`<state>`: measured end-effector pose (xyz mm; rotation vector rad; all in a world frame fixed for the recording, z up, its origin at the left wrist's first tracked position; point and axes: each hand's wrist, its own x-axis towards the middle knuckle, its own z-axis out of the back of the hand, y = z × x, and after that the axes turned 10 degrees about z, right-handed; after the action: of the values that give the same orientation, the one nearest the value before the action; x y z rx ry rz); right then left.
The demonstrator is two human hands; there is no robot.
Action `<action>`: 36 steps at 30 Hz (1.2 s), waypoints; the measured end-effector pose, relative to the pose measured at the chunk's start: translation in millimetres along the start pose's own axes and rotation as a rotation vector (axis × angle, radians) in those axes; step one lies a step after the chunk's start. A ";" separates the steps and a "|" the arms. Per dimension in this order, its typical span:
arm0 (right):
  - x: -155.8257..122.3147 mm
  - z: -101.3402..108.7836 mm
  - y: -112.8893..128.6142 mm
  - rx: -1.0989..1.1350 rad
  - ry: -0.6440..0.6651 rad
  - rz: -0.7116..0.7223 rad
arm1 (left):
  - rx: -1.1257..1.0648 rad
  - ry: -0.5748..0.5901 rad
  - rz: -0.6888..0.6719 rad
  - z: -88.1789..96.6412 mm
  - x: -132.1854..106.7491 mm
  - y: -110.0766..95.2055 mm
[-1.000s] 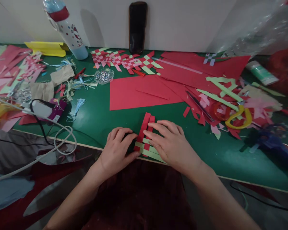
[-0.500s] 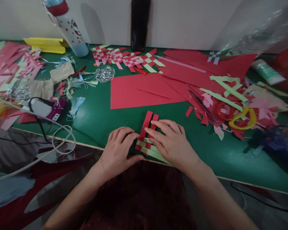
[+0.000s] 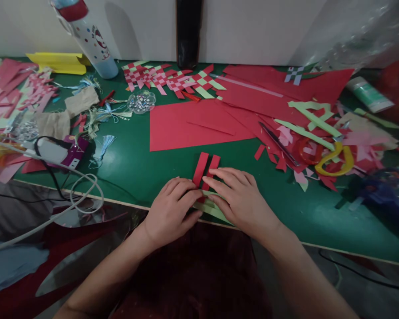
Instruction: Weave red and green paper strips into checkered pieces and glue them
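Red paper strips (image 3: 200,170) and pale green paper strips (image 3: 214,209) cross each other at the front edge of the green table, woven together. My left hand (image 3: 173,208) is closed on the left side of the weave, its fingers over the top and the thumb at the near edge. On the other side, my right hand (image 3: 239,195) grips the strips, with fingertips on the right red strip and the thumb by the green ones. Both hands hide much of the crossing.
Behind lies a red paper sheet (image 3: 176,126). To the right are yellow-handled scissors (image 3: 339,164), dark tweezers (image 3: 279,144) and paper scraps. Woven pieces (image 3: 159,79), a bead dish (image 3: 141,102), tassels (image 3: 103,148) and a bottle (image 3: 98,44) stand farther back and left.
My left hand has moved right and onto the weave, covering its left part. My right hand stays nearly in place. The whole view has shifted slightly.
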<state>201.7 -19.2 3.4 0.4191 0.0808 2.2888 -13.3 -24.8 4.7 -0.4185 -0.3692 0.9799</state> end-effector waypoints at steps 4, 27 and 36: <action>-8.3 5.1 3.5 0.023 -0.054 -0.026 | 0.019 0.041 0.012 2.2 1.5 -0.3; -31.7 6.6 25.2 0.082 -0.102 -0.066 | 0.100 -0.089 -0.022 -7.4 -0.8 -2.2; -31.5 5.7 24.0 0.092 -0.113 -0.070 | 0.233 -0.149 -0.210 -11.5 -33.2 -0.2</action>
<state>206.5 -58.8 4.7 0.5836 0.1426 2.1939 -24.5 -55.3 -8.9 -0.0928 -0.4190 0.8386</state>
